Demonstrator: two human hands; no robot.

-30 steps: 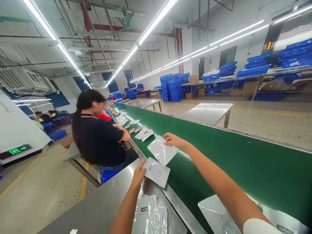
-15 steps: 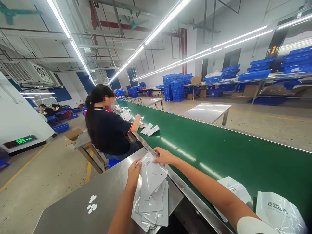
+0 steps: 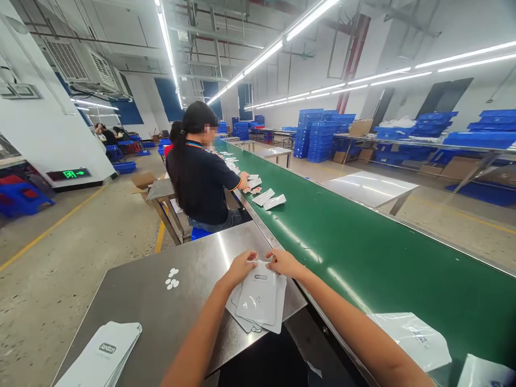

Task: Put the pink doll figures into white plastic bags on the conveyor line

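Observation:
A white printed pouch [image 3: 258, 301] lies on top of a stack of similar pouches [image 3: 279, 317] at the corner of the metal table. My left hand [image 3: 242, 267] has its fingers closed on the pouch's upper left corner. At the upper right corner my right hand [image 3: 285, 263] pinches the same pouch, thumb and fingertips at its edge. Another pile of white pouches [image 3: 107, 349] sits at the table's lower left. Several small white round pieces [image 3: 172, 279] lie on the table left of my hands.
A green conveyor belt [image 3: 342, 242] runs along the right, carrying pouches [image 3: 415, 338] near me and more [image 3: 274, 202] farther off. A seated co-worker [image 3: 205, 177] handles items at the belt ahead. Beyond it are a metal table [image 3: 371, 187] and stacked blue crates [image 3: 320, 137].
The view has swung left and down, bringing the lower left pile into sight. My left hand has shifted from the pouch's left side to its top edge, closer to my right hand.

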